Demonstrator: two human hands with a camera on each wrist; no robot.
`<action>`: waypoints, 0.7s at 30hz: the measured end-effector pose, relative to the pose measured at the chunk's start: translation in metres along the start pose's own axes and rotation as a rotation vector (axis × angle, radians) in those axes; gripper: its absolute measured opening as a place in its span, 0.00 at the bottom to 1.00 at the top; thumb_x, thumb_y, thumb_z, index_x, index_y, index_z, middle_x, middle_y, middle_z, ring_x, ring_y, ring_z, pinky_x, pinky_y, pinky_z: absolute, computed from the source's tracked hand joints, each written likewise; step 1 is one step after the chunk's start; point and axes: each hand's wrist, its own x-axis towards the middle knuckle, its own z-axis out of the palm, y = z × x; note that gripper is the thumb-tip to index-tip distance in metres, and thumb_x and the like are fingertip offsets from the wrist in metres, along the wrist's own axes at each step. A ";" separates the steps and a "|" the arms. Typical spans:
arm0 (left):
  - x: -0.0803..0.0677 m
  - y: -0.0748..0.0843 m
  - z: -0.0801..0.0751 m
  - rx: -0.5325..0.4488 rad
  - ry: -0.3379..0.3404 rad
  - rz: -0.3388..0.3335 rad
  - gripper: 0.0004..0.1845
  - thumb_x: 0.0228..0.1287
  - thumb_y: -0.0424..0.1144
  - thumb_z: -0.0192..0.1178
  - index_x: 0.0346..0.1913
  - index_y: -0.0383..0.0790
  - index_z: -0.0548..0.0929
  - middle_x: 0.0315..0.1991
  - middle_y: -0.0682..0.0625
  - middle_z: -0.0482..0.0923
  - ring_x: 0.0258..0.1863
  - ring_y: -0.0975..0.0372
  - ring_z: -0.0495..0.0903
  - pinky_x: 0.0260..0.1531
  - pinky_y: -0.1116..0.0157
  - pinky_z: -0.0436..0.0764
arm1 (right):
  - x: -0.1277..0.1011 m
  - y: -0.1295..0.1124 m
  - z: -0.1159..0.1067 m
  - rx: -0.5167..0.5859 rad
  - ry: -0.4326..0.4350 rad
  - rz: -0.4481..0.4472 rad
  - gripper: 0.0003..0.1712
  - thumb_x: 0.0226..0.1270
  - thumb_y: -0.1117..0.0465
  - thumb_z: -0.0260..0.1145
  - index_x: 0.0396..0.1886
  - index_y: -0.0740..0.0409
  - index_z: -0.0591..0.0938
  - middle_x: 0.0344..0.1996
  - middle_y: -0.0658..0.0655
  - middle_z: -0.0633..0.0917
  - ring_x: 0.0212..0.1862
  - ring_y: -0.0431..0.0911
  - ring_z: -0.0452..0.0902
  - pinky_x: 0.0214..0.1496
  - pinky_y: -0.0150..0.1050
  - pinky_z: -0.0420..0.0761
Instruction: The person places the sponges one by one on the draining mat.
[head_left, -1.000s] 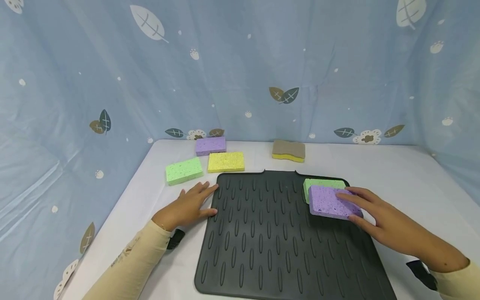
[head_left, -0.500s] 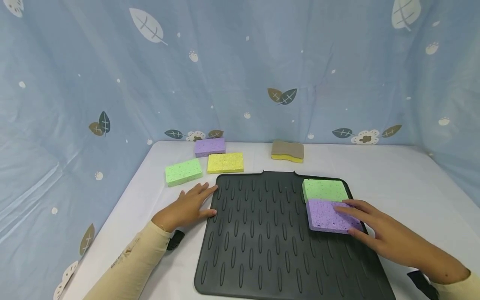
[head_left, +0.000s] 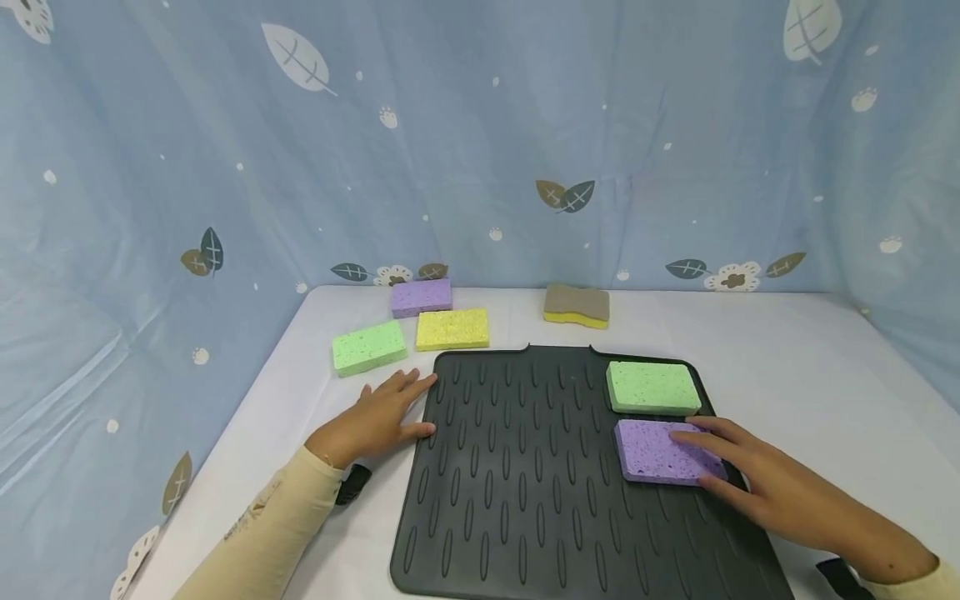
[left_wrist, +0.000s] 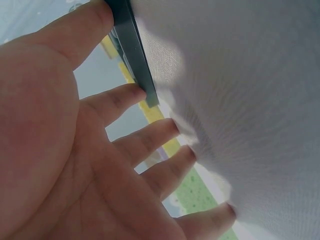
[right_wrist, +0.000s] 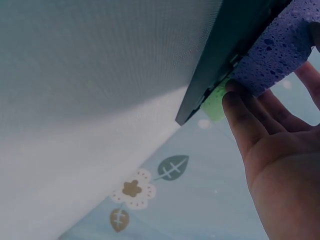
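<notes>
On the black mat (head_left: 525,467), near its right edge, a purple sponge (head_left: 663,452) is touched by the spread fingers (head_left: 697,433) of the right hand (head_left: 780,492), just in front of a green sponge (head_left: 651,387). At the mat's left edge, the left hand (head_left: 371,421) is laid flat, fingers spread.

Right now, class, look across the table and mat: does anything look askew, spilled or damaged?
Nothing stands out. The green sponge and purple sponge lie flat on the black mat, slightly apart. The right hand rests on the purple one; the left hand lies at the mat's edge.
</notes>
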 end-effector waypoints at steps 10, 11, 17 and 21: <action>0.000 0.000 0.000 0.010 0.001 0.000 0.42 0.68 0.57 0.60 0.79 0.47 0.59 0.78 0.37 0.55 0.78 0.42 0.54 0.68 0.28 0.53 | -0.001 0.001 0.003 -0.003 0.004 0.002 0.37 0.61 0.54 0.75 0.69 0.35 0.74 0.65 0.49 0.75 0.58 0.43 0.78 0.51 0.31 0.80; 0.000 0.000 0.000 0.011 0.005 0.005 0.41 0.68 0.57 0.60 0.79 0.47 0.59 0.78 0.36 0.55 0.78 0.41 0.54 0.67 0.28 0.53 | -0.001 0.001 0.002 -0.005 0.001 0.002 0.37 0.61 0.54 0.75 0.69 0.35 0.73 0.65 0.49 0.75 0.58 0.44 0.78 0.50 0.32 0.81; 0.000 -0.001 0.000 0.010 0.014 0.013 0.41 0.68 0.57 0.60 0.79 0.47 0.59 0.78 0.36 0.55 0.77 0.41 0.55 0.67 0.28 0.53 | 0.000 0.001 0.001 -0.010 -0.007 0.015 0.37 0.62 0.54 0.75 0.70 0.33 0.73 0.66 0.49 0.74 0.58 0.45 0.78 0.51 0.33 0.81; 0.001 -0.001 0.001 0.012 0.005 0.012 0.42 0.68 0.57 0.60 0.79 0.47 0.58 0.78 0.37 0.54 0.78 0.42 0.54 0.67 0.28 0.53 | -0.001 0.001 0.001 0.007 -0.012 0.022 0.35 0.62 0.54 0.74 0.69 0.34 0.73 0.66 0.50 0.74 0.58 0.44 0.78 0.48 0.35 0.82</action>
